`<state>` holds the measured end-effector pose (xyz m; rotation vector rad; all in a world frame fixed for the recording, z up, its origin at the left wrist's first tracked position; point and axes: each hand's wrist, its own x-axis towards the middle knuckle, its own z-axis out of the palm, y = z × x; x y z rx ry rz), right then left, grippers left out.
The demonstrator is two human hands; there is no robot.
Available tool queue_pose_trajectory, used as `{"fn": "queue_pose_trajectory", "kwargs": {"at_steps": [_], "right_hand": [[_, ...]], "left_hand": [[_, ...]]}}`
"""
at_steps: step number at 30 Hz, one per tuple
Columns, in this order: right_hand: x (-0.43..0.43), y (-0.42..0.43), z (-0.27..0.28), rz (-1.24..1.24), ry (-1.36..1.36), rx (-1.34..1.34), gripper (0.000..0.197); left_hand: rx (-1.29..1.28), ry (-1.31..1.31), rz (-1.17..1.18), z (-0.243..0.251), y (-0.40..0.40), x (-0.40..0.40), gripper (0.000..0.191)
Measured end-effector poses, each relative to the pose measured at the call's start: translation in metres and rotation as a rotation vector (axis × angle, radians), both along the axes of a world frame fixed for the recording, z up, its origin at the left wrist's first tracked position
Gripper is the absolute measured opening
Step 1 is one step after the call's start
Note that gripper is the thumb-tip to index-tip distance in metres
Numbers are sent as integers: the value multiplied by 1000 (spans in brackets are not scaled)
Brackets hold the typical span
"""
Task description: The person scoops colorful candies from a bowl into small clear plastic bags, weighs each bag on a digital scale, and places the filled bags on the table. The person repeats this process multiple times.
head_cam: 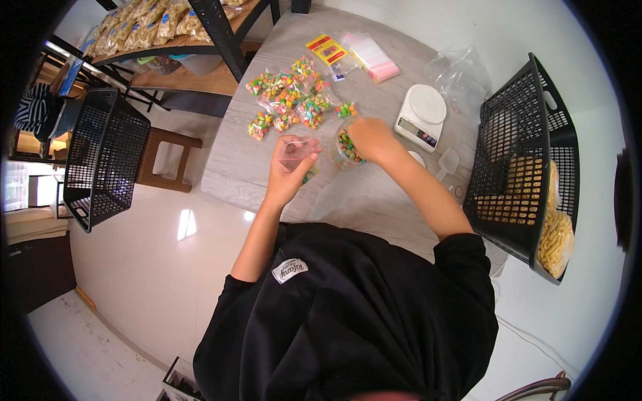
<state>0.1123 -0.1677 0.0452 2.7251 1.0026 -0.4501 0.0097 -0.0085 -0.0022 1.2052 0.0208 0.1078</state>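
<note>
My left hand (285, 181) holds a small clear zip bag (296, 150) with its mouth spread wide. A few coloured pieces (311, 174) show low in it, beside my thumb. My right hand (372, 139) reaches over the rim of a round clear plastic jar (337, 159), and its fingertips are hidden. Small multicoloured candy-like pieces (347, 145) lie inside the jar. Beyond both hands, several filled bags of the same bright pieces (288, 95) are heaped on the grey wood-grain table (230, 165).
A white digital kitchen scale (421, 115) stands right of the jar, near a translucent scoop (448, 161). Flat empty zip bags (373, 57) and a yellow-red packet (328, 50) lie at the back. A black plastic basket (511, 190) holding bagged snacks borders the right side. Shelving (185, 82) adjoins the table's far left.
</note>
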Motion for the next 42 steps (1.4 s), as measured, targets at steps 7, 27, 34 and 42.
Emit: {"fn": "queue_pose_trajectory", "kwargs": {"at_steps": [7, 27, 34, 42], "right_hand": [[2, 0, 10, 43, 87, -8, 13], [6, 2, 1, 23, 145, -109, 25], [7, -7, -9, 65, 181, 55, 8], [12, -4, -11, 71, 199, -7, 9]], "left_hand": [[13, 21, 5, 0, -2, -3, 28], [5, 49, -12, -8, -6, -4, 29], [4, 57, -22, -14, -7, -3, 28], [32, 60, -24, -14, -6, -3, 27]]}}
